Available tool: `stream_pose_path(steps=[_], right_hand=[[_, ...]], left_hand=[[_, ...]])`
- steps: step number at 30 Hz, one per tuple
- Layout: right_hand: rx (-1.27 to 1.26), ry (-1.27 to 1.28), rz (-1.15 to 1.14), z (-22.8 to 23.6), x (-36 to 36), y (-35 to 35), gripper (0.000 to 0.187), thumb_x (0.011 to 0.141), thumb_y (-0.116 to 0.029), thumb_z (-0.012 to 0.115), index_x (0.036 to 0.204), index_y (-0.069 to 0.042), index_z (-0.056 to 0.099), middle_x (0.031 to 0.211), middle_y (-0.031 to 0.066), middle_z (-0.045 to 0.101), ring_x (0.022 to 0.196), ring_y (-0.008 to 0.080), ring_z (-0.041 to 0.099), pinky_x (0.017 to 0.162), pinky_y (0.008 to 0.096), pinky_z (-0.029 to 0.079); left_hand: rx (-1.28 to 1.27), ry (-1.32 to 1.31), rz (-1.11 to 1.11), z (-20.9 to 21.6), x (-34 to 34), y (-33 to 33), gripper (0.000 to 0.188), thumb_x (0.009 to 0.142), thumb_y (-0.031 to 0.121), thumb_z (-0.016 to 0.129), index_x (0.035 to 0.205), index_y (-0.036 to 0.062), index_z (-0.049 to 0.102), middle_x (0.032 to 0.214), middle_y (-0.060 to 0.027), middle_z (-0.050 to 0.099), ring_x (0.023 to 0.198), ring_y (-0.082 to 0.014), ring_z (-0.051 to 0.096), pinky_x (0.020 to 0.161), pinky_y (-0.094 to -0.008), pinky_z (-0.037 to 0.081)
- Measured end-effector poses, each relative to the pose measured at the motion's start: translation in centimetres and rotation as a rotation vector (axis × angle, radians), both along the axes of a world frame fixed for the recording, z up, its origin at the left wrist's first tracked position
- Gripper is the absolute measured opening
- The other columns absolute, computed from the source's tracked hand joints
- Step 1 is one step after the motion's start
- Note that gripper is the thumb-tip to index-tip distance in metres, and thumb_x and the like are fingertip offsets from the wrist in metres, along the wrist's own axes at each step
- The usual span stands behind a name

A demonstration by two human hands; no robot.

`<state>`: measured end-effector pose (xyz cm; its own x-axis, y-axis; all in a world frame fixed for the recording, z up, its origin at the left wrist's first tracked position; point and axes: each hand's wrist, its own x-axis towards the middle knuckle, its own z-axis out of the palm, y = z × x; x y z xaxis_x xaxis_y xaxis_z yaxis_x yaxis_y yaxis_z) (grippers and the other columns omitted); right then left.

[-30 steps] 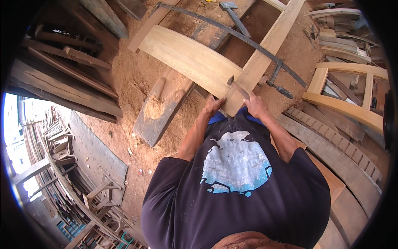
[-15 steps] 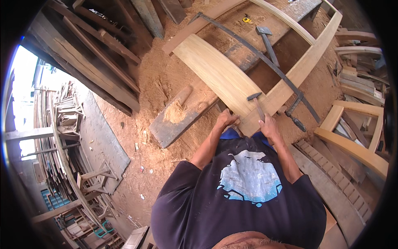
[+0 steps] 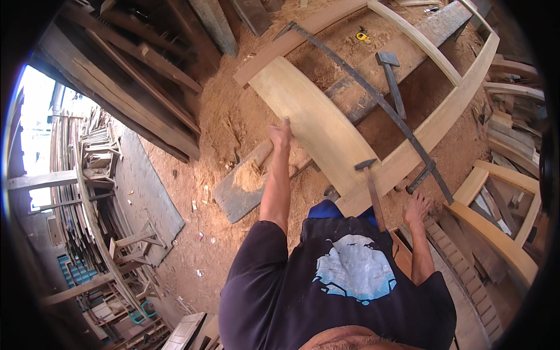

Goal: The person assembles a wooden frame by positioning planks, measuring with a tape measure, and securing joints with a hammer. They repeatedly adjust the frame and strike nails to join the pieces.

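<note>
A wide, pale wooden panel (image 3: 315,119) is set in a curved wooden frame (image 3: 434,125). At the panel's left edge is my left hand (image 3: 280,134), its thumb over the edge and its other fingers mostly hidden. My right hand (image 3: 416,208) has its fingers spread and holds nothing, just short of the near end of a long, dark metal bar clamp (image 3: 379,99) that spans the frame. A hammer (image 3: 367,175) rests with its head at the panel's near right corner, and its wooden handle reaches toward my body. Across the frame's opening lies a second, larger hammer (image 3: 392,84).
Under the frame runs a thick, worn plank (image 3: 245,189) with shavings on it. A yellow tape measure (image 3: 362,37) lies beyond. Another wooden frame (image 3: 496,216) and offcuts are piled at the right. Heavy boards (image 3: 116,81) lean at the far left, over ground strewn with sawdust.
My right hand has let go of the small hammer and moved right, toward the clamp's end. My left hand has moved up along the panel's left edge from its near corner.
</note>
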<state>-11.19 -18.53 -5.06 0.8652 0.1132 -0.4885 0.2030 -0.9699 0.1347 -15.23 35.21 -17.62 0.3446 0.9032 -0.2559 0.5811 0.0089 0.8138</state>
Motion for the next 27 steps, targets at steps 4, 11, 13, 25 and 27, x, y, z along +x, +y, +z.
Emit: stream_pose_path(steps=[4, 11, 13, 25, 27], right_hand=[[-0.042, 0.124, 0.049, -3.1, 2.6, -0.6, 0.057, 0.083, -0.024, 0.066, 0.13, 0.003, 0.048, 0.129, 0.0264, 0.053, 0.126, 0.0436, 0.044, 0.112, 0.0519, 0.027], [0.152, 0.647, 0.053, 5.8, 3.8, 8.3, 0.054, 0.085, -0.039, 0.067, 0.119, 0.001, 0.057, 0.112, 0.0251, 0.064, 0.112, 0.0407, 0.059, 0.095, 0.0469, 0.046], [0.109, 0.581, 0.185, 4.2, 2.0, 9.5, 0.059, 0.087, -0.042, 0.066, 0.124, 0.001, 0.05, 0.112, 0.0246, 0.064, 0.108, 0.0426, 0.06, 0.091, 0.0481, 0.049], [0.647, 0.629, 0.162, 3.8, 11.9, 18.6, 0.047, 0.087, -0.021, 0.065, 0.123, 0.004, 0.049, 0.108, 0.0315, 0.06, 0.104, 0.0496, 0.057, 0.091, 0.0498, 0.045], [0.82, 0.549, 0.256, 1.3, 13.9, 23.2, 0.053, 0.089, -0.021, 0.063, 0.133, 0.003, 0.045, 0.116, 0.0308, 0.058, 0.109, 0.0487, 0.055, 0.092, 0.0495, 0.045]], left_hand=[[-0.165, -0.26, 0.122, -1.3, 2.8, 8.7, 0.062, 0.087, 0.035, 0.075, 0.115, -0.0149, 0.049, 0.104, -0.0241, 0.059, 0.092, -0.0304, 0.059, 0.08, -0.0454, 0.05], [-0.576, -0.315, 0.289, -0.5, 8.6, 17.3, 0.056, 0.093, 0.034, 0.068, 0.123, -0.0094, 0.051, 0.117, -0.0232, 0.061, 0.101, -0.0303, 0.062, 0.082, -0.0448, 0.056], [-0.616, -0.406, 0.324, -1.8, 8.7, 18.6, 0.056, 0.095, 0.035, 0.064, 0.128, -0.0084, 0.05, 0.121, -0.0211, 0.06, 0.107, -0.0304, 0.061, 0.085, -0.0446, 0.055], [-0.448, -0.589, 0.606, 0.0, 13.4, 21.5, 0.043, 0.089, 0.018, 0.066, 0.129, 0.0047, 0.057, 0.13, -0.0133, 0.057, 0.116, -0.0287, 0.056, 0.099, -0.0427, 0.046], [-0.555, -0.549, 0.672, -0.5, 13.8, 22.3, 0.047, 0.082, 0.016, 0.074, 0.125, 0.0049, 0.059, 0.121, -0.0106, 0.061, 0.108, -0.0262, 0.059, 0.093, -0.0427, 0.049]])
